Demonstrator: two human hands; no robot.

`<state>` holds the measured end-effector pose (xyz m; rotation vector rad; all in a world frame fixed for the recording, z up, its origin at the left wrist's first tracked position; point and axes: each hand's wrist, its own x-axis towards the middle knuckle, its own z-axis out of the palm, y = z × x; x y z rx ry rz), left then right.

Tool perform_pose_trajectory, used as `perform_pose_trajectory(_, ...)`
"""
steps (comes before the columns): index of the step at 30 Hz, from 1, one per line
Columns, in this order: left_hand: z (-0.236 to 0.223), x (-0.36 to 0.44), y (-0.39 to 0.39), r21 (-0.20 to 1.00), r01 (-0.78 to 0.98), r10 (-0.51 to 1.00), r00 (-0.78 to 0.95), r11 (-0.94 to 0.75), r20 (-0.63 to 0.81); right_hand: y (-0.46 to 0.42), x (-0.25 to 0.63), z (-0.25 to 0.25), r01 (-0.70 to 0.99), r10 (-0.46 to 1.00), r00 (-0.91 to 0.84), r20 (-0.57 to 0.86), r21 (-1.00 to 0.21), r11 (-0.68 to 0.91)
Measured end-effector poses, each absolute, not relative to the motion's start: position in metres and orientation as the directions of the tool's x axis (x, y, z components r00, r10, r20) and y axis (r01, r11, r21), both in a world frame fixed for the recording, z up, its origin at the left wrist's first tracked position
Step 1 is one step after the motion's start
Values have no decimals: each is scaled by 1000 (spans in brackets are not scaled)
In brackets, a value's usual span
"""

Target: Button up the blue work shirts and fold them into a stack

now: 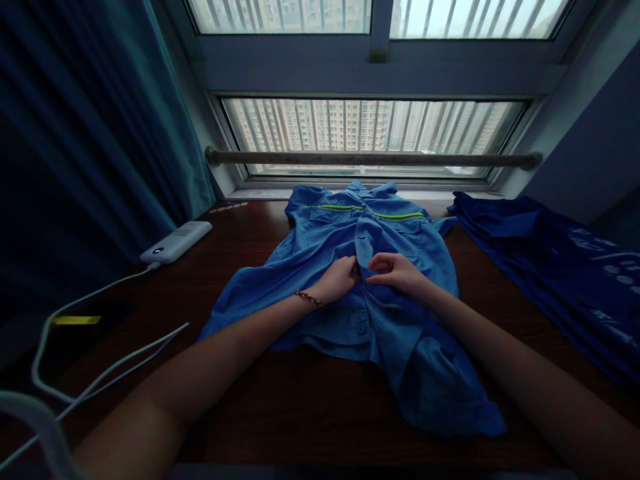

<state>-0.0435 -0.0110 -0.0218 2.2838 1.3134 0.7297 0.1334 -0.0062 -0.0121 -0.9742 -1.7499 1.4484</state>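
Observation:
A blue button-up shirt (320,233) with thin yellow-green stripes across the chest lies front up, its collar toward the window. At the middle of its button front, my left hand (340,279) is closed on the shirt's edge, a beaded bracelet at the wrist. Just to the right, my right hand (395,273) has thumb and fingers curled near the same placket; a small gap shows between thumb and fingertips. Whether it touches the cloth is hard to make out. Lower buttons show below the hands, and one sleeve spreads toward me on the right.
Under the shirt is a dark brown wooden table (240,400). A white power bank (176,241) with a white cable (100,288) lies on the left, near a blue curtain (100,120). Darker blue folded fabric (550,260) lies on the right. A rail (370,159) crosses the window.

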Motion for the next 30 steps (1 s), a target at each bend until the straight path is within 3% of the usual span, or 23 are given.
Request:
perform_pose_trajectory(8,-7,-52,-16,354,835,905,415,-421,96,-13,123,-24,477,857,-487,170,-770,424)
perform_pose_trajectory(12,-4,-51,-18,413,802,902,399,-430,164,-22,119,-22,611,875,-393,281,-632,477)
perform_pose_trajectory(15,-1,-48,-21,552,732,915,354,-400,195,-25,117,-21,617,903,-319,289,-660,429)
perform_pose_trajectory(19,3,-45,-24,757,579,942,302,-303,146,-21,117,-20,478,974,-122,189,-849,225)
perform_pose_trajectory(22,6,-42,-27,908,375,953,293,-187,75,-18,118,-20,192,997,-56,54,-979,64)
perform_pose_trajectory(26,13,-38,-29,989,136,958,271,55,-90,-15,120,-20,-142,993,-96,-65,-987,-78)
perform_pose_trajectory(30,15,-38,-28,993,106,972,224,53,-75,-12,124,-19,-204,987,-139,-82,-973,-110)
